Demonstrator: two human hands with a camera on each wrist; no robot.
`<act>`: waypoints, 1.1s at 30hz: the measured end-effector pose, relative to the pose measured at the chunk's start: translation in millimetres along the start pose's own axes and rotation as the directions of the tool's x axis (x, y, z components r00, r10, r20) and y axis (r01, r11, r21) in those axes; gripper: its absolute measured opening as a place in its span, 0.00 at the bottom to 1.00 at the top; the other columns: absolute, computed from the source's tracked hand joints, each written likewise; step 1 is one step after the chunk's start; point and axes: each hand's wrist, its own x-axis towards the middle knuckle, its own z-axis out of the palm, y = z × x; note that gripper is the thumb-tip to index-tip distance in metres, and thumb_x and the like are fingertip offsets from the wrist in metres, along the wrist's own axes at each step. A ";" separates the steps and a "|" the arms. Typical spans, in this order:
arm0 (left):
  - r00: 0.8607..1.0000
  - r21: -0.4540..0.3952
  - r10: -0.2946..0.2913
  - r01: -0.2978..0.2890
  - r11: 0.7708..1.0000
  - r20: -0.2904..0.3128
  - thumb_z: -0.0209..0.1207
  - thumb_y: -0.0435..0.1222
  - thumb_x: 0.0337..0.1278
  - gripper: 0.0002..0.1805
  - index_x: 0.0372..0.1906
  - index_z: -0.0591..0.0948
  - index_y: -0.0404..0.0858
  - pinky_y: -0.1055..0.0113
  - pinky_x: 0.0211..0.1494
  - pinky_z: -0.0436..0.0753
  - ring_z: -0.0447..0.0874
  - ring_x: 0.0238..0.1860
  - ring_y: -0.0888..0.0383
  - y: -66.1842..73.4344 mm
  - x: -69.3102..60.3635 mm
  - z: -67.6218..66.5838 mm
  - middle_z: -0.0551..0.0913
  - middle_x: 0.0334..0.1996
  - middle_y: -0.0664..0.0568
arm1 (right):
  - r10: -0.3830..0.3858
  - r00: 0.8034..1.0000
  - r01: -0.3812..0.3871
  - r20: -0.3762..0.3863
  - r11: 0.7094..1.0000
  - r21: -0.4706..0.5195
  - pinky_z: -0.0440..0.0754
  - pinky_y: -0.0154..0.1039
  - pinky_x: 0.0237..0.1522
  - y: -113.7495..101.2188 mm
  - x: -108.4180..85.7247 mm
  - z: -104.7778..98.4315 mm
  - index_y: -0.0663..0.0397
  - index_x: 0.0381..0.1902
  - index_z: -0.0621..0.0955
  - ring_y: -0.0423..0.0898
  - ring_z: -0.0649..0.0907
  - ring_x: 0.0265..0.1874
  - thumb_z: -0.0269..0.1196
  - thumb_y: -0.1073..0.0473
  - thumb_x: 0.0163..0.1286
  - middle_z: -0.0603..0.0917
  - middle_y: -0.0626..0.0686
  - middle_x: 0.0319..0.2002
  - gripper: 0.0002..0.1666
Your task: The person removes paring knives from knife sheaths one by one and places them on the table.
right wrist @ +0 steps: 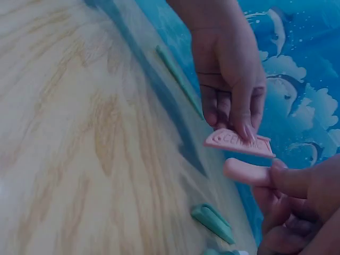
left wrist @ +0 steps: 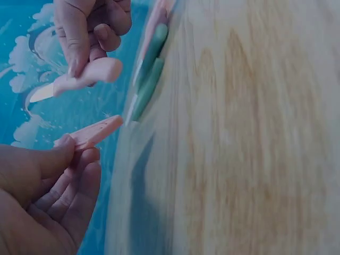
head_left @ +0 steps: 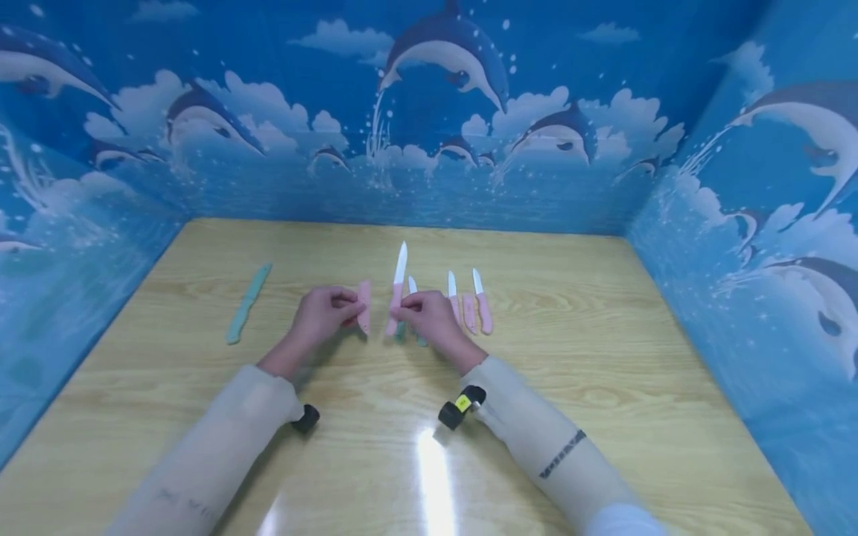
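My left hand (head_left: 320,316) pinches a pink blade cover (head_left: 364,307) between thumb and fingertips; raised lettering shows on it in the right wrist view. My right hand (head_left: 434,318) grips a pink-handled knife (head_left: 401,266) by its handle, its white blade bare and pointing away. Cover and knife are held a small gap apart above the table. Below the right hand lie a green-handled knife (head_left: 412,284) with a white blade and a green blade cover (right wrist: 212,222), both partly hidden in the head view.
Right of the hands lie two pink-handled knives (head_left: 480,298) (head_left: 452,283) with bare white blades, a pink cover (head_left: 468,313) between them. A green knife (head_left: 248,305), apparently covered, lies at left on the wooden table (head_left: 348,454). Dolphin-printed walls (head_left: 268,186) enclose the back and sides.
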 end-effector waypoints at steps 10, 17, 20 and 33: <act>0.997 0.164 -0.062 0.054 0.985 0.046 0.63 0.38 0.62 0.12 0.43 0.83 0.32 0.69 0.31 0.80 0.82 0.27 0.59 -4.7 13.1 3.2 0.86 0.28 0.47 | 0.109 0.992 -0.101 0.059 0.987 -0.122 0.76 0.32 0.25 -3.0 6.1 26.4 0.55 0.32 0.85 0.42 0.77 0.24 0.72 0.57 0.58 0.84 0.48 0.26 0.08; 0.996 0.290 -0.071 0.052 0.956 0.055 0.64 0.40 0.60 0.13 0.42 0.84 0.33 0.61 0.42 0.80 0.81 0.35 0.53 -6.7 16.2 2.2 0.86 0.36 0.44 | 0.016 0.999 -0.009 0.033 0.977 -0.213 0.75 0.31 0.21 -3.7 6.3 34.0 0.60 0.56 0.77 0.41 0.76 0.20 0.72 0.60 0.57 0.81 0.49 0.24 0.29; 0.995 0.331 -0.082 0.058 0.942 0.058 0.64 0.40 0.60 0.14 0.42 0.84 0.33 0.59 0.44 0.80 0.80 0.37 0.50 -7.7 15.9 1.8 0.85 0.38 0.42 | -0.005 0.999 0.014 0.039 0.970 -0.243 0.74 0.31 0.17 -5.0 5.4 35.4 0.61 0.58 0.76 0.40 0.74 0.17 0.71 0.61 0.58 0.80 0.48 0.22 0.30; 0.986 0.409 -0.145 0.101 0.907 0.078 0.62 0.42 0.62 0.12 0.33 0.82 0.36 0.67 0.31 0.75 0.75 0.29 0.55 -6.4 15.1 0.4 0.81 0.29 0.47 | -0.086 0.991 0.123 0.102 0.884 -0.451 0.78 0.31 0.25 -18.9 -0.7 40.6 0.55 0.31 0.84 0.42 0.79 0.23 0.63 0.63 0.67 0.82 0.47 0.24 0.04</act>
